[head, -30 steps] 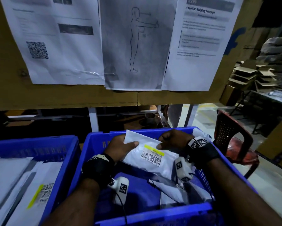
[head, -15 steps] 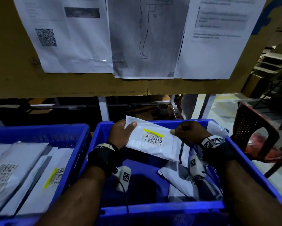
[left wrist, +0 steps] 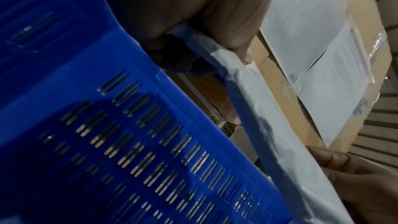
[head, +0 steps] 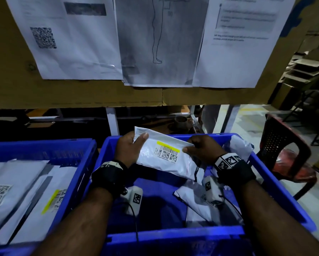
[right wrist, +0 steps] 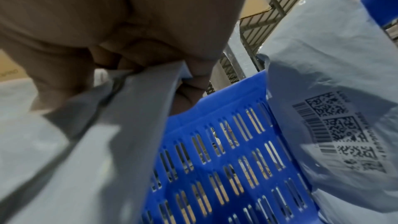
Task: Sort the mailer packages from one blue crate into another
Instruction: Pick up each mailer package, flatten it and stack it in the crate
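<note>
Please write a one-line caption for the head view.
Both hands, left hand and right hand, hold a white plastic mailer above the blue plastic crate.

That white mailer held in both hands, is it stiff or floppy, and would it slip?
The white mailer is probably soft: it creases where the left hand and right hand grip it. Its glossy plastic skin looks somewhat slippery. It seems light, since fingertip grips suffice.

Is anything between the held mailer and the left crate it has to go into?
Nothing visible. Both hands, left and right, hold the mailer above the right crate. The left crate is open-topped with mailers lying flat inside; only the two adjoining crate walls lie below the path.
</note>
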### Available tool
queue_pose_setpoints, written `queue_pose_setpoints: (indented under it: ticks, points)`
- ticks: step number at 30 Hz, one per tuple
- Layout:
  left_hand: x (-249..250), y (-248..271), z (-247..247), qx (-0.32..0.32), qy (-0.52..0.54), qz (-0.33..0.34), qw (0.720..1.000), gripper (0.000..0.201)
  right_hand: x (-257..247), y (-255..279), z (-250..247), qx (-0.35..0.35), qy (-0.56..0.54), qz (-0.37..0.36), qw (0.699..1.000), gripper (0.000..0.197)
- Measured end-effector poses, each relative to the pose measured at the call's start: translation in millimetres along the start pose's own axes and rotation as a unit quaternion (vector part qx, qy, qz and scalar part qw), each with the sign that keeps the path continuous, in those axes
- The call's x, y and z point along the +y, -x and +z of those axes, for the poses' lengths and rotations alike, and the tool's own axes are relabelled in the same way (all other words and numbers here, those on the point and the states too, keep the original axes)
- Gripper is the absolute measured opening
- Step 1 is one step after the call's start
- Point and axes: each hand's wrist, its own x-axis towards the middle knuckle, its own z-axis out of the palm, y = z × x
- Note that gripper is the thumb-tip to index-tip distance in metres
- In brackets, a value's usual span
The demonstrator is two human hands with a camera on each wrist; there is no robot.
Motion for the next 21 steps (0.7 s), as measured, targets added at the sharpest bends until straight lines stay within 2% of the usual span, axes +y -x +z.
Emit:
queue_pose_setpoints:
  ticks: [2, 5, 8, 11, 12, 13, 15, 18, 21]
  points:
    - [0.0, -0.6, -0.5, 0.003, 0.006, -0.004, 1.0, 0.009, -1.6, 0.1, -0.8, 0.021, 0.0, 0.004, 1.0, 0.01]
    - [2.7, -0.9, -0.7, 0.015, 0.013, 0.004, 1.0, 0.005, -0.5, -0.9, -3.9, 0.078, 0.028, 0.014, 0.996, 0.019]
    - [6.1, -2.6, -1.9, 0.027, 0.027, 0.025, 0.999, 0.01, 4.6, -3.0, -8.7, 0.156, -0.027, 0.022, 0.987, 0.02]
    - [8.3, -4.9, -4.0, 0.04, 0.05, 0.03, 0.998, 0.01, 11.4, -7.3, -12.9, 0.262, -0.141, 0.083, 0.951, 0.047]
    - [8.1, -5.9, -4.9, 0.045, 0.075, 0.021, 0.996, 0.01, 13.7, -8.8, -13.6, 0.277, -0.177, 0.102, 0.939, 0.056]
    - [9.3, -5.7, -5.2, 0.048, 0.1, 0.007, 0.994, 0.01, 14.1, -8.9, -13.9, 0.275, -0.219, 0.115, 0.929, 0.065]
    - [11.6, -4.6, -5.3, 0.056, 0.129, -0.017, 0.99, 0.009, 10.2, -7.9, -13.2, 0.213, -0.352, 0.128, 0.902, 0.073]
    - [17.4, 1.7, -2.0, 0.041, 0.147, -0.038, 0.988, 0.02, 0.6, -5.8, -4.5, 0.095, -0.501, 0.097, 0.855, 0.055]
    - [23.8, 9.1, -1.6, -0.019, 0.156, -0.052, 0.986, 0.03, -2.0, -7.4, 1.8, 0.079, -0.528, 0.063, 0.843, 0.039]
